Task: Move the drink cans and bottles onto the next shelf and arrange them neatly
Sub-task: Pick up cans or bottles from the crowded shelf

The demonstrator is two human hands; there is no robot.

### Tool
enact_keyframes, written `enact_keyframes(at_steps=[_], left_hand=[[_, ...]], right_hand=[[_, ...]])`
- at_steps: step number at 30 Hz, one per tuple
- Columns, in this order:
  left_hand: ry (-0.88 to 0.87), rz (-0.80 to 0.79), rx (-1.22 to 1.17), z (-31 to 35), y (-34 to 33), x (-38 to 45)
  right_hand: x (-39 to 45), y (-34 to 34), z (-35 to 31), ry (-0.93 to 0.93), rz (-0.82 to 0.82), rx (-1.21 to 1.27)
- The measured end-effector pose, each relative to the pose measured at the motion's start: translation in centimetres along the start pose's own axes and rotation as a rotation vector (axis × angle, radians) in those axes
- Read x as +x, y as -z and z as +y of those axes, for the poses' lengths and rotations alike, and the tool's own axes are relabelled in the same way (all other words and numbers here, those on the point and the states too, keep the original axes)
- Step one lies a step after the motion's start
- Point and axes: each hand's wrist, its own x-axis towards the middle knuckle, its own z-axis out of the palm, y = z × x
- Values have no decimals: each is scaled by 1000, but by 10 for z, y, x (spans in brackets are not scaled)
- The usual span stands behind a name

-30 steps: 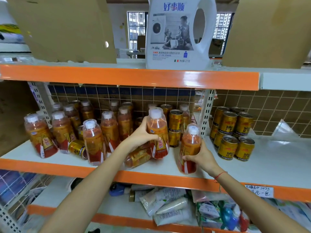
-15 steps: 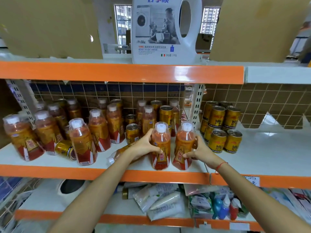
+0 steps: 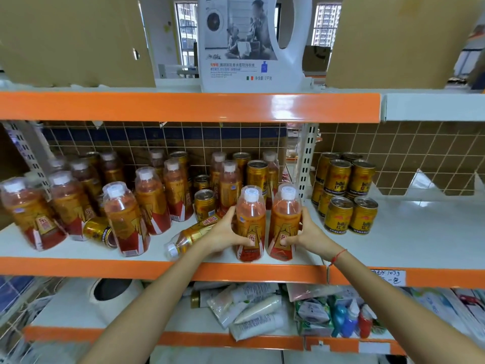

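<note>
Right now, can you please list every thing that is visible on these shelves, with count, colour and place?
held bottles: two, orange drink with white caps, upright at the front of the middle shelf, side by side
other bottles: about a dozen, same kind, upright to the left and behind
lying bottle: one, on its side near the front edge
gold cans: a stacked group on the next shelf to the right; several more among the bottles
detergent jug: one, white, top shelf
cardboard boxes: two, brown, top shelf
tubes and packets: a mixed pile, bottom shelf
left hand: grips the left held bottle
right hand: grips the right held bottle
</note>
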Motion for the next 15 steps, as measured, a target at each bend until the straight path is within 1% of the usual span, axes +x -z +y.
enact_keyframes(at_steps=[6,10,13,15], left_hand=[[-4,32,36,2,-2,-3],[-16,13,32,1,1,-3],[-27,29,54,2,0,-4],[-72,70,46,3,-5,-5]], right_hand=[[-2,-2,0,-17,-29,80],[1,-2,-1,-5,-64,77],[1,-3,-1,1,-47,76],[-1,-8,0,30,13,70]])
